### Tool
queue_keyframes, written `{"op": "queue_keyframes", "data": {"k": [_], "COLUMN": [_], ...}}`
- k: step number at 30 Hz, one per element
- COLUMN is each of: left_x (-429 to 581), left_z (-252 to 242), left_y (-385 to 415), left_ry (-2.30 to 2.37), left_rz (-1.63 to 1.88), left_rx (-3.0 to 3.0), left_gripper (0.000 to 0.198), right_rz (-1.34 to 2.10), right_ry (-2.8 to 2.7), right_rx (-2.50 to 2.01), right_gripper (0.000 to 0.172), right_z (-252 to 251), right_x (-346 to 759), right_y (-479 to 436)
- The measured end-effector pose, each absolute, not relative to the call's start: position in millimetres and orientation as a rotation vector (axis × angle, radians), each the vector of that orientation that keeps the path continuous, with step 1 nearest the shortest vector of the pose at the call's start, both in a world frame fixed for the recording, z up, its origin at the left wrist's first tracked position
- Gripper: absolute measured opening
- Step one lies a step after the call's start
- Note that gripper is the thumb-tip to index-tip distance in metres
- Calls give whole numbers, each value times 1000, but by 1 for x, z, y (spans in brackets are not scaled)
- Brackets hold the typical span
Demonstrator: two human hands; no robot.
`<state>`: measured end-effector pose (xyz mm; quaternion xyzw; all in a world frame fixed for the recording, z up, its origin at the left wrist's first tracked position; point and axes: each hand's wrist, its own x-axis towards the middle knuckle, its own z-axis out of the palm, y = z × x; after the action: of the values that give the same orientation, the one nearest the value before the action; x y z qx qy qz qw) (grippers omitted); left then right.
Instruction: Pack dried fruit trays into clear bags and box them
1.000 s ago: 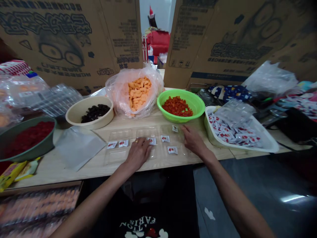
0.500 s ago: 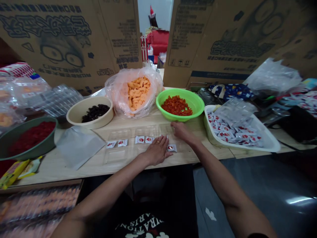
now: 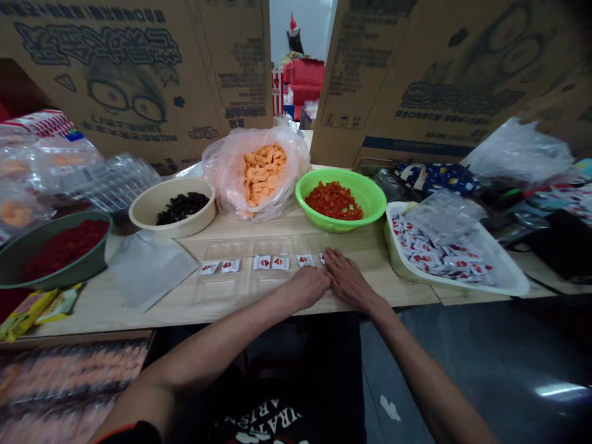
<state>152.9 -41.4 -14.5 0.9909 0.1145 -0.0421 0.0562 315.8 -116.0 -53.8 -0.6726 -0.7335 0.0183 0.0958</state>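
Three clear plastic trays stand in a row on the table: a left tray (image 3: pixel 217 290), a middle tray (image 3: pixel 263 285) and a right tray (image 3: pixel 303 245). Small white-and-red packets (image 3: pixel 280 263) lie in pairs in the left and middle ones. In the right tray one packet (image 3: pixel 304 261) shows whole, and another packet (image 3: pixel 322 259) is partly covered by my right hand (image 3: pixel 348 280), whose fingers are stretched out over it. My left hand (image 3: pixel 309 287) is closed beside it at the tray's near side, touching or almost touching the right; anything inside its fingers is hidden.
Behind the trays are a cream bowl (image 3: pixel 139 213) of dark pieces, a plastic bag (image 3: pixel 222 166) of orange pieces and a green bowl (image 3: pixel 374 206) of red-orange pieces. A white tub (image 3: pixel 513 280) of packets stands right, a dark green bowl (image 3: pixel 99 253) left. Cardboard boxes (image 3: pixel 383 80) rise behind.
My left hand has gone from lying flat over the right tray to a closed shape at its near side. My right hand has come back from the tray's far edge onto a packet.
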Motion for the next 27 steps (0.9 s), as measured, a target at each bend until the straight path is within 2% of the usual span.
{"op": "queue_keyframes", "data": {"k": [5,9,11,13,15,19,21,23,27], "left_x": [150,151,157,164,167,159,154,151,154], "left_z": [-5,5,8,9,5,-17,-27,-34,-35], "left_y": [-37,-30,-25,-22,-21,-29,-33,-35,-39], "left_ry": [378,579,549,549,615,568,483,437,450], "left_rz": [-100,390,618,711,656,182,18,-31,-6], "left_rx": [2938,2572,2281,2140,2240,2641,2723,2756,2763], "left_gripper": [20,24,25,23,30,62,75,83,87], "right_rz": [108,257,417,469,292,-295,-408,-293,180], "right_ry": [-2020,-1749,-1654,-1507,-1315,-1067,-1113,-1365,-1883], "right_rx": [-1992,-1737,-1648,-1717,-1902,-2408,-2598,-2595,-2458], "right_gripper": [53,56,49,35,29,36,40,45,61], "right_z": [-56,-32,-13,7,26,49,55,59,58], "right_x": [312,308,308,319,344,415,438,444,423], "right_y": [-124,-122,-120,-121,-127,-139,-125,-90,20]}}
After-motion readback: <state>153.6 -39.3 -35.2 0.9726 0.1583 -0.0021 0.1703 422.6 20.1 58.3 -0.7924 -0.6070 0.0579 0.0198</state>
